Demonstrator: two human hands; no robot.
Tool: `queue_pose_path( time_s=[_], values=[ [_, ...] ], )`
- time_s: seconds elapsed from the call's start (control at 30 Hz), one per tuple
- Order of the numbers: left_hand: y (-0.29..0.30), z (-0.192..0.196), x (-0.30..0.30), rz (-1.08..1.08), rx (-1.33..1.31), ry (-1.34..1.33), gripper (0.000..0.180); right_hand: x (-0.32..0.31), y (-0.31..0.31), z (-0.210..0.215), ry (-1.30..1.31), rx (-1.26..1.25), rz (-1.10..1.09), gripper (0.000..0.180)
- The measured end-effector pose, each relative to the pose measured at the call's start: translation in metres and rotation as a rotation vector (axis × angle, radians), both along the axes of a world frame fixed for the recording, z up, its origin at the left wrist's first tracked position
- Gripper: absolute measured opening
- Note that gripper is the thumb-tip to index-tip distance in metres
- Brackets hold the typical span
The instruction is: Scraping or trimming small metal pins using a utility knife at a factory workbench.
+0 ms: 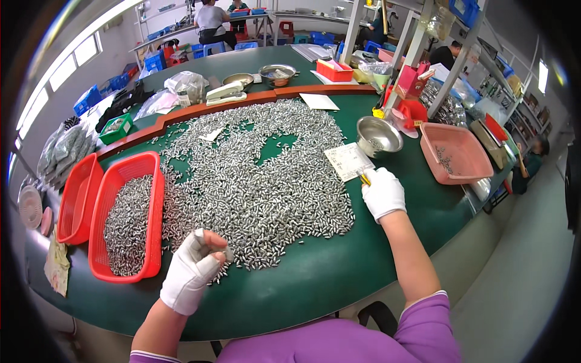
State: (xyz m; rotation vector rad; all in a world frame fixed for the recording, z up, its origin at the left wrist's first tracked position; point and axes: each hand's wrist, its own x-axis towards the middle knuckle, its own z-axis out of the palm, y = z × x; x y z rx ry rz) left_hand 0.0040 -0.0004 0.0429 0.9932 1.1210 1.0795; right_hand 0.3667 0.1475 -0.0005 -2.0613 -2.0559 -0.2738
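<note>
The likeliest trouble, as I judge it, lies with the loose silvery metal pieces (266, 193), which spread over the middle of the green surface (321, 272) in a wide, unwalled heap; being small and apparently rounded, they could roll toward the near edge if the left wrist or forearm swept through the heap's near fringe. The red basket (159, 209) to the left, partly filled with the same pieces, stands right beside the heap, so a careless nudge there could mix its contents with the loose ones. On the right, the metal bowl (393, 144) sits just beyond the white paper slip (346, 160), and a knock from the knuckles could tip it and spill the few pieces inside; dragging the slip could also disturb those along the heap's right border. The left hand (196, 266), gloved but with bare fingertips, is half curled at the heap's near side, thumb and forefinger close together; something small and greyish shows at the tips, but I cannot tell whether it is pinched or whether the digits actually meet. The right hand (384, 192), also gloved, is closed around a slim yellow-and-dark tool (365, 179), its fingers at the slip's near right corner.
</note>
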Motion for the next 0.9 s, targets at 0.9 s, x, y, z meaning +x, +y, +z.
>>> queue_pose_path(
  time_s=[0.9],
  values=[
    [0.0, -0.047, -0.012, -0.064, -0.007, -0.384, 0.018, -0.182, -0.024, 0.001, 0.505, -0.017, 1.071, 0.009]
  ],
)
